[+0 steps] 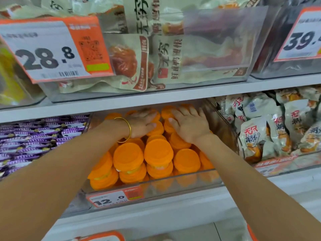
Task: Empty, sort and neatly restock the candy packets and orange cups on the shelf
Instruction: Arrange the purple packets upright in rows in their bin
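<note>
Head view: both our palms on the round orange plastic cups point(158, 152) piled in the clear plastic bin point(225, 136).
Our left hand point(141, 125) and right hand point(190, 128) lie flat, fingers straight, side by side over the rear rows; the front rows lie toward us, equally near both.

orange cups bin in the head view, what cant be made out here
Head view, orange cups at the back: covered by the left hand and right hand, so their count is unknown.
Head view, right price tag: digits after 39 cut off by the frame edge.
Head view, bin price tag: small print blurred.
Head view, purple packets: row cut off by the left edge.
</note>
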Demonstrator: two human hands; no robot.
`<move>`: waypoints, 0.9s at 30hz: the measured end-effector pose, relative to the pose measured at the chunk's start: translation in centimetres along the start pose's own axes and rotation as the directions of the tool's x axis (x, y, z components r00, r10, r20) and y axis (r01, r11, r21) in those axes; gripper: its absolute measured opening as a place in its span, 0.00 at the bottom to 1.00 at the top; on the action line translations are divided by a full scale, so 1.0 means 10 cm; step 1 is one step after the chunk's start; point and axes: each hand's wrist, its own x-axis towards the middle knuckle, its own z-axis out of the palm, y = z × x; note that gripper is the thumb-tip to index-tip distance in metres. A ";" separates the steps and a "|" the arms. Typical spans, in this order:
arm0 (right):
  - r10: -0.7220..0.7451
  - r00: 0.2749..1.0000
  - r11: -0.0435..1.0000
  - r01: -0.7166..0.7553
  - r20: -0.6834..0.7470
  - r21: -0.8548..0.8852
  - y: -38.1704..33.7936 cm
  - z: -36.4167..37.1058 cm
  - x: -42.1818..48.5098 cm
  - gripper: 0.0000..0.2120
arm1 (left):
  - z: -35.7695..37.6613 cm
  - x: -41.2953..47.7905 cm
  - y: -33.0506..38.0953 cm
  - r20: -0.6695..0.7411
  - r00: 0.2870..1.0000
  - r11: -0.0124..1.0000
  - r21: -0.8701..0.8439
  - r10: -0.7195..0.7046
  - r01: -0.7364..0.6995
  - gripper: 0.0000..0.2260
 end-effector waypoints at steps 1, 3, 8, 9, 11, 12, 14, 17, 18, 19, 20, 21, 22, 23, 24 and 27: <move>0.003 1.000 1.000 -0.003 0.001 -0.002 -0.02 0.00 0.05 0.26 | 0.01 0.02 0.03 0.008 1.000 1.000 0.029 0.012 -0.012 0.27; 0.012 0.998 1.000 -0.012 0.065 -0.005 -0.05 0.02 0.11 0.28 | 0.02 0.00 0.08 0.064 0.998 0.999 0.035 0.014 -0.016 0.27; 0.008 0.992 1.000 -0.005 0.124 -0.022 -0.03 0.07 0.15 0.29 | 0.08 0.03 0.00 0.109 0.994 1.000 -0.008 0.005 -0.004 0.26; 0.009 0.992 1.000 -0.007 0.124 -0.017 -0.03 0.06 0.15 0.29 | 0.06 0.03 0.00 0.102 0.995 1.000 -0.024 0.017 -0.015 0.26; 0.015 0.993 1.000 -0.016 0.115 0.005 -0.03 0.02 0.13 0.28 | -0.03 -0.01 0.01 0.065 0.997 0.994 -0.095 0.051 -0.044 0.25; 0.019 0.995 1.000 -0.021 0.093 0.017 -0.03 -0.03 0.10 0.28 | -0.09 -0.07 0.01 0.028 0.998 0.987 -0.154 0.057 -0.052 0.24; 0.039 0.999 0.998 -0.039 0.005 0.054 -0.04 -0.15 -0.03 0.27 | -0.20 -0.27 0.00 -0.027 0.998 0.969 -0.240 0.050 -0.055 0.23; 0.002 0.990 0.958 0.039 -0.142 0.283 -0.13 -0.26 -0.36 0.25 | -0.21 -0.75 -0.02 -0.086 0.993 0.971 -0.219 0.077 -0.094 0.23; -0.058 0.979 0.914 0.131 -0.194 0.385 -0.22 -0.28 -0.50 0.25 | -0.17 -0.94 -0.03 -0.099 0.993 0.976 -0.200 0.066 -0.085 0.23; -0.128 0.962 0.856 0.229 -0.240 0.463 -0.32 -0.29 -0.62 0.26 | -0.11 -1.11 -0.03 -0.110 0.993 0.982 -0.175 0.044 -0.063 0.25; -0.185 0.947 0.810 0.298 -0.261 0.505 -0.43 -0.28 -0.73 0.27 | -0.05 -1.27 -0.01 -0.133 0.991 0.990 -0.137 0.025 -0.043 0.30; -0.224 0.936 0.784 0.338 -0.271 0.521 -0.51 -0.27 -0.81 0.27 | 0.02 -1.36 0.00 -0.153 0.988 0.995 -0.099 0.017 -0.033 0.35; -0.247 0.932 0.783 0.353 -0.265 0.512 -0.58 -0.25 -0.86 0.27 | 0.08 -1.42 0.03 -0.162 0.987 0.997 -0.068 0.015 -0.027 0.38; -0.259 0.930 0.804 0.357 -0.259 0.476 -0.62 -0.22 -0.87 0.25 | 0.13 -1.45 0.05 -0.172 0.985 0.998 -0.063 0.012 -0.023 0.37; -0.260 0.934 0.832 0.345 -0.244 0.435 -0.66 -0.19 -0.89 0.23 | 0.17 -1.47 0.07 -0.179 0.984 0.997 -0.077 0.002 -0.016 0.33; -0.208 0.951 0.845 0.292 -0.229 0.448 -0.71 -0.12 -0.90 0.18 | 0.18 -1.49 0.09 -0.191 0.981 0.995 -0.097 -0.040 0.022 0.22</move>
